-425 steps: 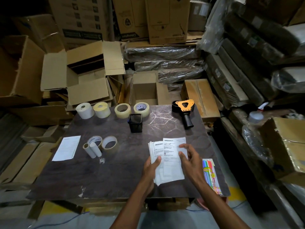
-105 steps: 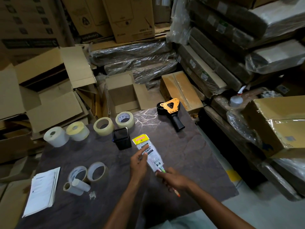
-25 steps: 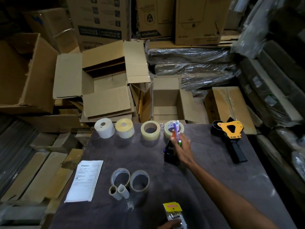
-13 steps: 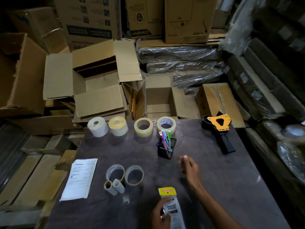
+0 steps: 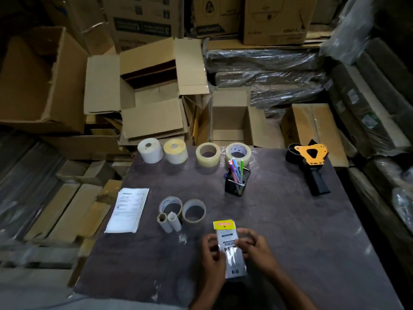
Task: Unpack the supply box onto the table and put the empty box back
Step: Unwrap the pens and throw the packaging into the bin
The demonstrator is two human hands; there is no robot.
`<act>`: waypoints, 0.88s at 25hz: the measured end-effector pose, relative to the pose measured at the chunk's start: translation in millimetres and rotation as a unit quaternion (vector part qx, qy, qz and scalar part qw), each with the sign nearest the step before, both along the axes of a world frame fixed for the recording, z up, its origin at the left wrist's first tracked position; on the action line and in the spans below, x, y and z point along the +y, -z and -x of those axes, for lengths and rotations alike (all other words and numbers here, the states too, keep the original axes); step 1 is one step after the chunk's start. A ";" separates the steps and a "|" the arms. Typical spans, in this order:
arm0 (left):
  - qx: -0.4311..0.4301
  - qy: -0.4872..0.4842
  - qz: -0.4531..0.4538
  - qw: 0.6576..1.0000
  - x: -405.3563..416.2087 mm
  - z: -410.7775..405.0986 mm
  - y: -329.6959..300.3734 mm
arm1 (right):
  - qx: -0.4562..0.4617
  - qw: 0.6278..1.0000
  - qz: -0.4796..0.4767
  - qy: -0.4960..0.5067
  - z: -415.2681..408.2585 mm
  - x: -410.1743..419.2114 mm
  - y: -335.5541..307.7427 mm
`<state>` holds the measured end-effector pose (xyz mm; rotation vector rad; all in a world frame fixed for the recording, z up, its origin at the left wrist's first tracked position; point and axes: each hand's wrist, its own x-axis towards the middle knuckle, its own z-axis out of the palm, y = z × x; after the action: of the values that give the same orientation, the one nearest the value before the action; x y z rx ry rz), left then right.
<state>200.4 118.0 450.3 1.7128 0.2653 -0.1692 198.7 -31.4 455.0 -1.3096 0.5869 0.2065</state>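
Both of my hands hold an empty clear pen wrapper [image 5: 229, 247] with a yellow header card over the near part of the dark table [image 5: 301, 231]. My left hand [image 5: 212, 259] grips its left edge and my right hand [image 5: 253, 248] grips its right edge. Several coloured pens [image 5: 235, 170] stand in a black mesh holder [image 5: 237, 183] at mid table. An open, empty-looking small cardboard box [image 5: 230, 121] sits just behind the table's far edge.
Along the far edge stand two label rolls [image 5: 150, 150] and two tape rolls [image 5: 208, 154]. An orange tape dispenser [image 5: 312, 164] lies far right. A paper stack [image 5: 129, 209] lies at left, with tape rolls and cores [image 5: 181, 211] beside it. Cardboard boxes and wrapped bundles surround the table.
My right hand has come back from the pen holder, where it left the pens, and joined my left hand on the wrapper. The wrapper now sits higher, between both hands.
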 end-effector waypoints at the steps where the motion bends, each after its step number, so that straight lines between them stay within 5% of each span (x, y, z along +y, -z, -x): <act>1: -0.030 -0.056 -0.029 0.998 8.4 -0.4 -4.1 | -0.001 1.000 0.010 0.001 -2.9 0.7 -0.3; 6: -0.101 -0.270 -0.080 0.954 56.0 -40.1 -17.6 | 0.012 0.999 0.046 0.017 -14.4 4.9 0.6; 16: -0.058 -0.189 -0.196 0.960 84.9 -83.9 3.3 | 0.009 0.998 0.054 0.029 -24.8 17.7 -5.3; 19: -0.034 -0.180 -0.160 0.970 82.3 -85.6 8.6 | 0.003 0.998 0.045 0.033 -22.4 17.1 -9.7; 22: -0.039 -0.207 -0.021 0.977 74.3 -74.4 -6.2 | -0.005 0.999 0.040 0.033 -18.4 12.9 -18.9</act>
<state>274.8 192.4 456.5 1.6628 0.5621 0.2113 217.1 -18.5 473.9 -1.3663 0.6349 0.1235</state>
